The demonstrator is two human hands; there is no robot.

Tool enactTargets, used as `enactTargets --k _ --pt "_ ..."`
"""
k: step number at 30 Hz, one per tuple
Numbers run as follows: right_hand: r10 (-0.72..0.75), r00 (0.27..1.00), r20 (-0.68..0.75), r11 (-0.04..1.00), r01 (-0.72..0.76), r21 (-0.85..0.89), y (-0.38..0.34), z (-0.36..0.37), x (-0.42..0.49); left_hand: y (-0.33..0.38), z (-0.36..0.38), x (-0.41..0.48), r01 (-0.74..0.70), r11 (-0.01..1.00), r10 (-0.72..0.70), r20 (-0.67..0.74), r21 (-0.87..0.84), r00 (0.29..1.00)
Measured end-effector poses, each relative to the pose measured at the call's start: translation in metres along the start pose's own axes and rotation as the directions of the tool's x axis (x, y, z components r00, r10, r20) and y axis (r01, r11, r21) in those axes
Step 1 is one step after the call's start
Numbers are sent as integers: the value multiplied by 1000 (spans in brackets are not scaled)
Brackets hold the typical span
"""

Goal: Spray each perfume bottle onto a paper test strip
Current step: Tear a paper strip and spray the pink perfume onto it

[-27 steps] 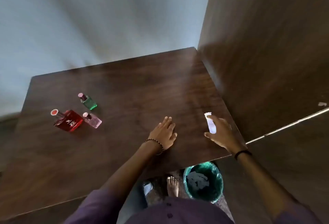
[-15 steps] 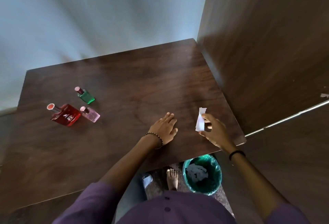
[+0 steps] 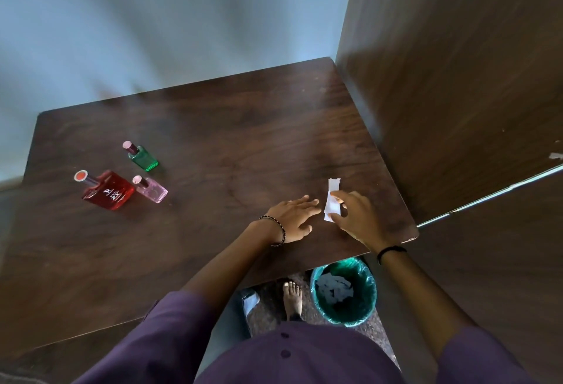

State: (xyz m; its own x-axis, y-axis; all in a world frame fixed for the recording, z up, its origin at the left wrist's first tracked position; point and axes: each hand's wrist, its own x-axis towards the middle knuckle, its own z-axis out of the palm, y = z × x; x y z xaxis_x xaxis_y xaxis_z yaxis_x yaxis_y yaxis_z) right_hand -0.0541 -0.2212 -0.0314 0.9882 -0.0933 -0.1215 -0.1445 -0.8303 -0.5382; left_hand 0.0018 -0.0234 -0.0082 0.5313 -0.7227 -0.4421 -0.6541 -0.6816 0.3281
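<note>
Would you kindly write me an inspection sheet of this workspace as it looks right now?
Surface: dark wooden table, bare apart from the bottles and strip.
Job's things: red bottle, pink bottle and green bottle grouped upright at the left, caps on; the red and pink ones look to be touching. White paper strip at the right.
Clutter: nothing seen on the table.
Hands: left hand flat on the table, empty; right hand pinching the strip.
Cables: nothing seen.
Surroundings: green bin holding white paper scraps on the floor beside a bare foot; wooden panel at right; pale wall behind.
</note>
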Motion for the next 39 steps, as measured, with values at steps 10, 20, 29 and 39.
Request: enactTargets --k 10,20,29,39 --pt "37 996 76 995 -44 90 5 -10 3 5 3 1 -12 998 12 5 62 1000" --pt "39 999 -11 993 -37 111 6 -6 4 9 9 3 -45 993 51 -47 106 998" --pt "137 988 -64 983 -128 133 -1 -7 4 15 15 14 -81 987 92 -83 137 992" --pt "225 973 -53 958 -211 195 -6 -15 9 23 2 29 -38 983 52 -72 179 996"
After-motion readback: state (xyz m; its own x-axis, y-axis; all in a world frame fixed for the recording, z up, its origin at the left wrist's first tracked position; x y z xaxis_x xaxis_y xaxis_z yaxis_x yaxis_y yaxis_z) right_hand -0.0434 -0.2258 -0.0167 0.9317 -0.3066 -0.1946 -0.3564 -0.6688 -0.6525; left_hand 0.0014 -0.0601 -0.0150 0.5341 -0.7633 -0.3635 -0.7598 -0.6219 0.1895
